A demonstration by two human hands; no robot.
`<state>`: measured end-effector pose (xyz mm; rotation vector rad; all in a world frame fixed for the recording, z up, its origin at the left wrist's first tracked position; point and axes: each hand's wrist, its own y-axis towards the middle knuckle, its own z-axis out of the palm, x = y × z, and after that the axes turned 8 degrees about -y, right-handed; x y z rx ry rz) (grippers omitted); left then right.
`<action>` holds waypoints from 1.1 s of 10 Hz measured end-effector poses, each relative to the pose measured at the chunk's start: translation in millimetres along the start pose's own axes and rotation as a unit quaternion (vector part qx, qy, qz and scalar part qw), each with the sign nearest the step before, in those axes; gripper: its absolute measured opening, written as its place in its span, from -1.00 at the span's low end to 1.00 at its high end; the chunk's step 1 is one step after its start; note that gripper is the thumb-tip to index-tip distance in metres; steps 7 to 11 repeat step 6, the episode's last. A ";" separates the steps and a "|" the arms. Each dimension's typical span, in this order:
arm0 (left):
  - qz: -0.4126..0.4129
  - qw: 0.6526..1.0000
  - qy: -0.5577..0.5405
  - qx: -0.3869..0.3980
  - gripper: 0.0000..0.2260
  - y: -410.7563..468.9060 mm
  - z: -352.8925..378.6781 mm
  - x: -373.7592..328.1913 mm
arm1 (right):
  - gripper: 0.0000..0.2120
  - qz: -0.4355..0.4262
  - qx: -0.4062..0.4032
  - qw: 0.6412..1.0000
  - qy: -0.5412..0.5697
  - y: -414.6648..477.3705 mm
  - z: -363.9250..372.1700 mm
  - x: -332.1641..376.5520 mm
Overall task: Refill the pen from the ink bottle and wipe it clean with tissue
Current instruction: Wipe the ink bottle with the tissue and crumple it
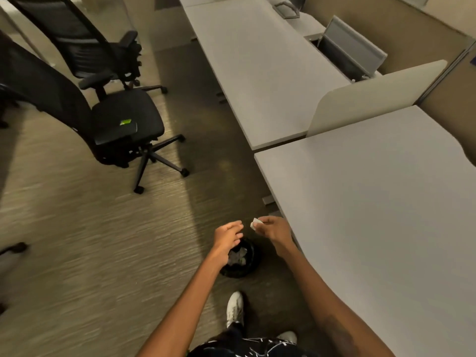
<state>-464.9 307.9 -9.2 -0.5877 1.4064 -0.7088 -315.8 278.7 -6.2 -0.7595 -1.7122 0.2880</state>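
My right hand [273, 229] pinches a small crumpled piece of white tissue [256, 223] between thumb and fingers, above the floor beside the desk's corner. My left hand [228, 237] is just to its left, fingers loosely apart and holding nothing. Both hands hover over a black waste bin [247, 266] on the carpet, which holds crumpled white paper. No pen and no ink bottle are in view.
A grey desk [381, 215] runs along the right, another desk [257, 68] beyond a beige divider [368, 96]. Two black office chairs [121, 119] stand on the carpet at the left. My white shoes [235, 309] are below the bin.
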 end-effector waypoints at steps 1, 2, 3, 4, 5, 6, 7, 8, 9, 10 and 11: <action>-0.038 0.999 0.005 -0.036 -0.75 13.9 -23.7 15.1 | -0.79 0.078 0.003 0.997 -0.022 17.0 18.0 -15.6; -0.049 0.997 0.032 -0.049 -0.76 20.7 -38.1 23.4 | -0.75 0.115 -0.001 0.992 -0.043 25.5 28.7 -23.2; -0.061 0.994 0.072 -0.052 -0.77 28.8 -58.6 34.9 | -0.71 0.123 -0.005 0.988 -0.098 35.4 45.2 -28.0; -0.072 0.993 0.084 -0.051 -0.77 32.4 -71.1 39.3 | -0.65 0.129 0.000 0.986 -0.109 42.0 54.8 -27.3; -0.088 0.991 0.088 -0.051 -0.79 38.9 -85.6 41.9 | -0.46 0.150 0.019 0.985 -0.085 48.8 62.0 -18.3; -0.089 0.991 0.090 -0.051 -0.80 45.0 -93.1 41.1 | -0.39 0.157 0.020 0.985 -0.073 54.0 64.4 -15.9; -0.089 0.991 0.090 -0.051 -0.80 45.0 -93.1 41.1 | -0.39 0.157 0.020 0.985 -0.073 54.0 64.4 -15.9; -0.089 0.991 0.090 -0.051 -0.80 45.0 -93.1 41.1 | -0.39 0.157 0.020 0.985 -0.073 54.0 64.4 -15.9; -0.089 0.991 0.090 -0.051 -0.80 45.0 -93.1 41.1 | -0.39 0.157 0.020 0.985 -0.073 54.0 64.4 -15.9; -0.089 0.991 0.090 -0.051 -0.80 45.0 -93.1 41.1 | -0.39 0.157 0.020 0.985 -0.073 54.0 64.4 -15.9; -0.089 0.991 0.090 -0.051 -0.80 45.0 -93.1 41.1 | -0.39 0.157 0.020 0.985 -0.073 54.0 64.4 -15.9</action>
